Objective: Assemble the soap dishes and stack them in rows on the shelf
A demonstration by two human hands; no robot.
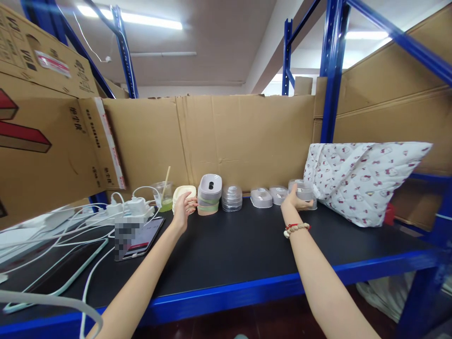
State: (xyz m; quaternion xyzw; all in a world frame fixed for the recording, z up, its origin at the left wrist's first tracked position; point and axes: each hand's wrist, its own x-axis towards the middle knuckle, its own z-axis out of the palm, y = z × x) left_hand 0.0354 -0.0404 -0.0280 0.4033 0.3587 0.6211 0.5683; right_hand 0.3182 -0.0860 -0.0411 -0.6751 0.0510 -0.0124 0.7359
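My left hand (181,210) is in front of a pile of cream-coloured lids or shallow tubs (185,190), its fingers apart and pointing right. Whether it touches the pile I cannot tell. Just right of its fingertips stands a stack of small oval containers in grey, green and pink (210,188), the top one tilted towards me with a black slot. At the right, my right hand (295,201) is closed around clear plastic lids or covers (304,189), which rest on the black shelf. Between my hands sit a clear stacked piece (232,198) and two low clear covers, one of them nearest the middle (261,197).
A quilted white bag (360,183) stands at the right. On the left are a power strip with chargers (136,207), white cables, a phone (148,238) and a straw cup (165,200). Cardboard (243,146) walls the back. A blue beam (229,294) edges the shelf.
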